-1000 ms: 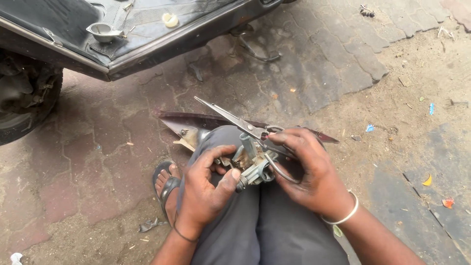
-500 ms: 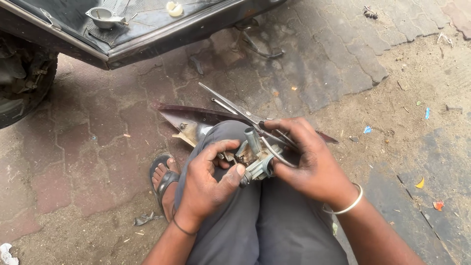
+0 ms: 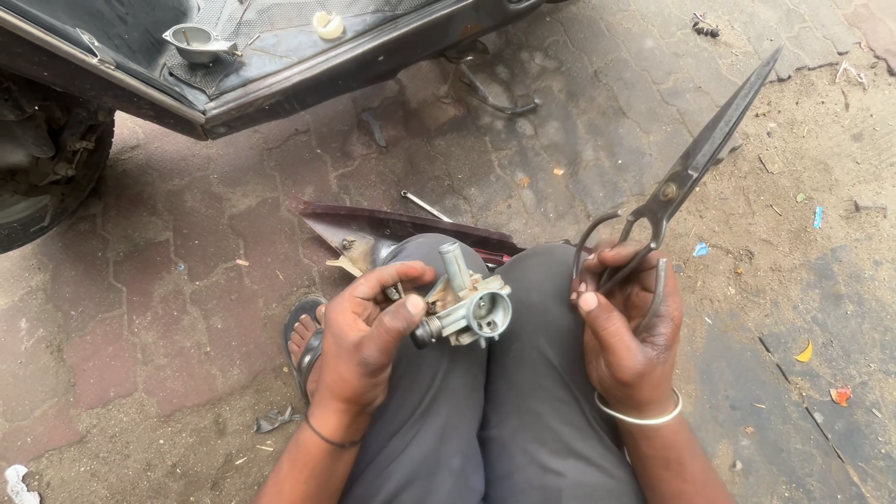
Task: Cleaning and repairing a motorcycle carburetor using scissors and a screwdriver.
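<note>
Right hand (image 3: 627,341) has lifted the closed scissors (image 3: 686,173) away from the carburetor (image 3: 467,303), which the left hand (image 3: 364,341) grips over the knees; open paving (image 3: 187,280) lies left.

No packages, labels, signs or screens show anywhere in the view.
</note>
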